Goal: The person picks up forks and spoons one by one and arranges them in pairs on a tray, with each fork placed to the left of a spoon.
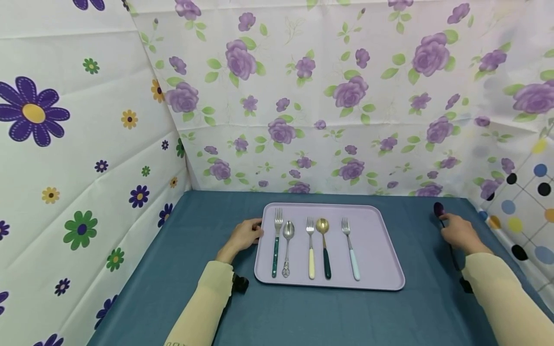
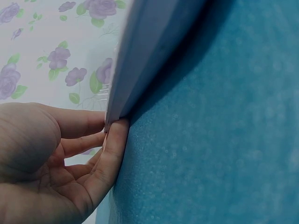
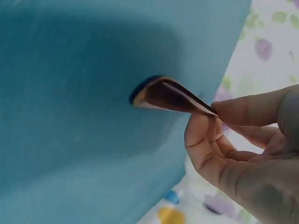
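My left hand (image 1: 243, 236) pinches the left rim of a lilac tray (image 1: 381, 250), thumb and fingers on either side of the edge in the left wrist view. At the far right, my right hand (image 1: 464, 234) holds a dark spoon (image 1: 439, 209) between thumb and fingers. Its bowl points toward the back wall. The right wrist view shows one dark, glossy end of the spoon (image 3: 163, 95) above the cloth. On the tray lie a green-handled fork (image 1: 276, 250), a silver spoon (image 1: 287, 245), a cream-handled fork (image 1: 311, 254), a gold spoon with a dark green handle (image 1: 325, 250) and a pale-blue-handled fork (image 1: 351, 252).
A blue-green cloth (image 1: 329, 317) covers the table. Flower-printed sheets (image 1: 281, 96) stand as walls behind and on the left, and a dotted sheet (image 1: 528, 211) borders the right side, close to the right hand.
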`<state>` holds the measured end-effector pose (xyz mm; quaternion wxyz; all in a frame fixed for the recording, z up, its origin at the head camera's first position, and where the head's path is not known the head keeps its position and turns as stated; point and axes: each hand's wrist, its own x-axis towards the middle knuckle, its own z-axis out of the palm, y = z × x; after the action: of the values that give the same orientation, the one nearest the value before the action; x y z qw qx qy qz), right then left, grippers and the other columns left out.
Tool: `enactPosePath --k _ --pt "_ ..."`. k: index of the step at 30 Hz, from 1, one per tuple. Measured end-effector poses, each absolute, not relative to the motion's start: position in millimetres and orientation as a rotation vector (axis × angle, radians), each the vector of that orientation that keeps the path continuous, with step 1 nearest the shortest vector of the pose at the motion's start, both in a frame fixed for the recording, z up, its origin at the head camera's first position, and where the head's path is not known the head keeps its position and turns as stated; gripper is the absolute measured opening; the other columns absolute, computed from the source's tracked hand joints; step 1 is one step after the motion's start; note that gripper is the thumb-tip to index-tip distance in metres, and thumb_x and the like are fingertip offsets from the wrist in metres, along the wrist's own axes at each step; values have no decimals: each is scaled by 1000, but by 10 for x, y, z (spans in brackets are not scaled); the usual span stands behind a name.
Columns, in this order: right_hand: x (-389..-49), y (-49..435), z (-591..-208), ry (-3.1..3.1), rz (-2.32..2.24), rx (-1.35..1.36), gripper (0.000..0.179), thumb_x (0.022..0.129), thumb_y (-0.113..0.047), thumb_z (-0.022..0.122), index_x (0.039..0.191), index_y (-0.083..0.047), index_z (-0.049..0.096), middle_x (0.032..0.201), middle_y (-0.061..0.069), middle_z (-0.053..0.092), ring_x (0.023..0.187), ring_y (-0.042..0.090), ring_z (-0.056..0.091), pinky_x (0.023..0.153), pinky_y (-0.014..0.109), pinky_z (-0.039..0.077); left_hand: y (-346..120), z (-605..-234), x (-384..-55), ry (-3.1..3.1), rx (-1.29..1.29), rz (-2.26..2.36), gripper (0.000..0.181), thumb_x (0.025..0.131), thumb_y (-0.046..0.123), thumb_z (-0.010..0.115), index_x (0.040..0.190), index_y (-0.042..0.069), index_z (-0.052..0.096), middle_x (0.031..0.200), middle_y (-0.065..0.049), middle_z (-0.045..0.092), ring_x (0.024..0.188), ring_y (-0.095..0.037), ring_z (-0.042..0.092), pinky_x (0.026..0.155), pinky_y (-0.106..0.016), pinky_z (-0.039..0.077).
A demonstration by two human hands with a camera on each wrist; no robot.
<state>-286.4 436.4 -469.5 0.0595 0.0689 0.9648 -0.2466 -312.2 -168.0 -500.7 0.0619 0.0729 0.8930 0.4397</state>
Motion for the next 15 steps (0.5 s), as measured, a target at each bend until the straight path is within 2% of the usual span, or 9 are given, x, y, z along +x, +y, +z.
enactPosePath --k 2,5,8,11,15 --pt "-2896 4267 -4672 2909 -765 176 59 88 1 38 144 21 35 70 13 54 46 14 42 48 34 42 -1679 -5008 -3121 2700 223 1329 44 104 7 60 146 -4 56 92 -7 62 88 -19 69 79 -37 64" --pt "-2929 4143 -4637 2911 -766 143 60 88 2 37 144 21 36 77 18 58 46 13 40 48 33 41 -1683 -5001 -3110 2698 235 1336 44 103 6 59 146 -6 55 93 -8 62 88 -20 69 80 -37 64" --pt "-2951 4045 -4618 2913 -767 127 60 87 2 36 144 20 37 102 36 58 46 14 42 49 34 42 -1684 -4984 -3092 2706 257 1335 44 103 5 59 145 -8 55 92 -9 62 87 -19 68 78 -36 64" --pt "-2961 3959 -4607 2909 -765 124 60 87 2 36 145 19 38 125 46 47 46 14 43 49 34 43 -1683 -4974 -3079 2708 268 1338 44 103 5 58 145 -9 54 92 -8 62 87 -19 68 78 -36 64" --pt "-2982 3847 -4591 2896 -759 106 59 89 3 37 146 18 38 133 47 40 46 13 42 49 33 43 -1685 -4987 -3088 2687 248 1350 45 103 5 59 146 -7 54 94 -9 62 90 -21 68 80 -38 64"
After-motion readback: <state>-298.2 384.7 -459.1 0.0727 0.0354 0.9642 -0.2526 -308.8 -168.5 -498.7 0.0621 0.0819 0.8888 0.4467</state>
